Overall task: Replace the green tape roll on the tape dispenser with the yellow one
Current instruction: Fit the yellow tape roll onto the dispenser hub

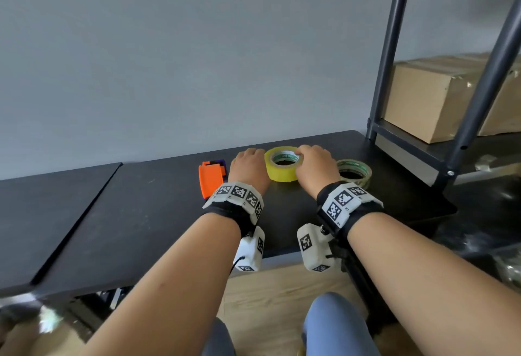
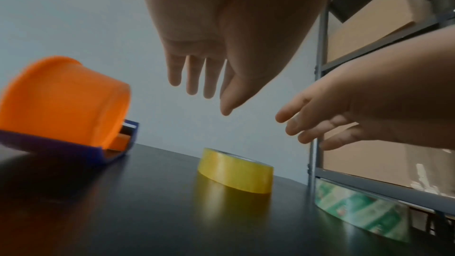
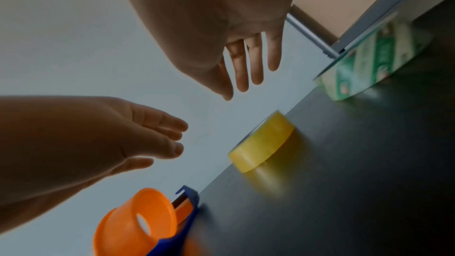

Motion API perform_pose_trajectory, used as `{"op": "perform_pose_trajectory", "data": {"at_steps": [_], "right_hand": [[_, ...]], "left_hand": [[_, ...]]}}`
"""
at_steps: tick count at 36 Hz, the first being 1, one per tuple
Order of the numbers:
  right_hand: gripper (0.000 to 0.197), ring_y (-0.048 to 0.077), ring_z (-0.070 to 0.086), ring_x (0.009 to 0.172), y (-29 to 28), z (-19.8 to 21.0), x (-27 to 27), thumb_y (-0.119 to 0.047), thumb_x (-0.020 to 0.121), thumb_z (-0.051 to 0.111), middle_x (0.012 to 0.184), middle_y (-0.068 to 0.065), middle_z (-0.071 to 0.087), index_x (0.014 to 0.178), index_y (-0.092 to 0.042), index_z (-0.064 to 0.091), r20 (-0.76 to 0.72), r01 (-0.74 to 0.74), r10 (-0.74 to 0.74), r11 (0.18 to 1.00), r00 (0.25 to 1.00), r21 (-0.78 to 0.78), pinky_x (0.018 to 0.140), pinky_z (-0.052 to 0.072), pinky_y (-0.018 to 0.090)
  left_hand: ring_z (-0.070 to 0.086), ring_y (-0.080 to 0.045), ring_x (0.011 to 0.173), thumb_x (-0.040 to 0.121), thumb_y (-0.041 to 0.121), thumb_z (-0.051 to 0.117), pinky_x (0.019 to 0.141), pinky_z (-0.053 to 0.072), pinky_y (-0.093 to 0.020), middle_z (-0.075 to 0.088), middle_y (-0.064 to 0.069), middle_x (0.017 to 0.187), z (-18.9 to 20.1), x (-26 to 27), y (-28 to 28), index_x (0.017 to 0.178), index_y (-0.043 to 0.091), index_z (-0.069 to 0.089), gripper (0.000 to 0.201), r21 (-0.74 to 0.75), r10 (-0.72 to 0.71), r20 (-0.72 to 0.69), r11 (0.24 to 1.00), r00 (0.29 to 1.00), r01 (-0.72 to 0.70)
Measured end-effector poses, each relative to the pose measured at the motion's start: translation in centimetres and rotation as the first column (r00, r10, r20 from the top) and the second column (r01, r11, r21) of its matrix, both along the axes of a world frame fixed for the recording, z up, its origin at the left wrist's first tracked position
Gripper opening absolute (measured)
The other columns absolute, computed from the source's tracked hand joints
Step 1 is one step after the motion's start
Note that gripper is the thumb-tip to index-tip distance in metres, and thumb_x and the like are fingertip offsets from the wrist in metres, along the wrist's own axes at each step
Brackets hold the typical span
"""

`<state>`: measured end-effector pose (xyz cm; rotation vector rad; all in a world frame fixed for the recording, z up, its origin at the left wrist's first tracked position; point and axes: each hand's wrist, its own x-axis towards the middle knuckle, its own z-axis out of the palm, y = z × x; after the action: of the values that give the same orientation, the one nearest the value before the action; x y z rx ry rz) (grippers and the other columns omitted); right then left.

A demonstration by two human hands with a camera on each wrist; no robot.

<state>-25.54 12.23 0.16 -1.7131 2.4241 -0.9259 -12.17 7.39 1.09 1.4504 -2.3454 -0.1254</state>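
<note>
Hovering with loose fingers, both hands (image 1: 249,168) (image 1: 317,168) hide part of the yellow roll (image 1: 282,168); contact unclear.

Both forearms reached forward, bare, marker bands strapped on each wrist, camera pods hanging under them. My left hand (image 1: 249,168) was palm down, fingers (image 2: 194,77) straight and slightly spread, thumb angled inward. My right hand (image 1: 317,168) was palm down too, fingers (image 3: 255,61) extended, loosely fanned. Wrist views showed both hands raised off table (image 1: 146,214), neither holding anything. Hands sat near each other, apart, not touching.
</note>
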Motion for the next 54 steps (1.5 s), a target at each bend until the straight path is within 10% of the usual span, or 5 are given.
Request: {"op": "perform_pose_trajectory", "data": {"at_steps": [6, 11, 36, 42, 54], "right_hand": [[0.021, 0.033, 0.062, 0.088, -2.0, -0.2, 4.0, -0.008, 0.084, 0.05, 0.091, 0.01, 0.068, 0.092, -0.013, 0.069, 0.114, -0.114, 0.119, 0.992, 0.986, -0.05, 0.075, 0.049, 0.032], [0.035, 0.026, 0.059, 0.119, -3.4, -0.9, 6.3, -0.013, 0.094, 0.053, 0.126, 0.009, 0.064, 0.128, -0.013, 0.06, 0.18, -0.21, 0.205, 0.978, 0.962, 0.01, 0.098, 0.048, 0.036], [0.038, 0.028, 0.061, 0.108, -5.6, -1.7, 12.5, -0.024, 0.086, 0.064, 0.118, 0.01, 0.066, 0.122, -0.014, 0.058, 0.231, -0.393, 0.363, 0.914, 0.903, 0.103, 0.087, 0.048, 0.036], [0.035, 0.029, 0.062, 0.111, -5.8, -1.8, 12.6, -0.019, 0.088, 0.063, 0.12, 0.01, 0.066, 0.123, -0.015, 0.056, 0.201, -0.411, 0.389, 0.908, 0.899, 0.082, 0.094, 0.049, 0.04], [0.029, 0.029, 0.061, 0.106, -7.3, -1.5, 12.1, -0.008, 0.089, 0.051, 0.116, 0.01, 0.065, 0.116, -0.013, 0.061, 0.089, -0.289, 0.284, 0.956, 0.955, 0.052, 0.081, 0.043, 0.031]], "left_hand": [[0.043, -0.03, 0.129, 0.087, 0.004, 0.046, 0.103, 0.036, -0.037, 0.05, -0.009, 0.139, -0.1, 4.9, -1.8, 0.131, 0.008, 0.052, 0.045, -0.034, 0.138, -0.011, 0.99, 0.99, -0.138], [0.043, -0.031, 0.125, 0.088, 0.018, 0.053, 0.098, 0.039, -0.038, 0.052, -0.009, 0.133, -0.5, 7.4, -3.2, 0.124, 0.011, 0.058, 0.037, 0.027, 0.207, -0.001, 0.978, 0.978, -0.207], [0.057, -0.031, 0.118, 0.09, 0.018, 0.051, 0.082, 0.04, -0.031, 0.06, -0.015, 0.128, -1.7, 12.8, -5.0, 0.133, 0.006, 0.048, 0.044, 0.388, 0.418, -0.275, 0.872, 0.866, -0.298], [0.062, -0.029, 0.086, 0.083, 0.02, 0.055, 0.062, 0.039, -0.029, 0.068, -0.016, 0.106, -2.2, 12.6, -4.8, 0.104, 0.005, 0.06, 0.026, 0.424, 0.315, -0.269, 0.887, 0.91, -0.182], [0.053, -0.025, 0.122, 0.078, 0.033, 0.074, 0.093, 0.044, -0.034, 0.052, -0.008, 0.138, -2.8, 13.2, -5.4, 0.141, 0.014, 0.045, 0.072, 0.341, 0.221, -0.127, 0.925, 0.967, -0.166]]}}
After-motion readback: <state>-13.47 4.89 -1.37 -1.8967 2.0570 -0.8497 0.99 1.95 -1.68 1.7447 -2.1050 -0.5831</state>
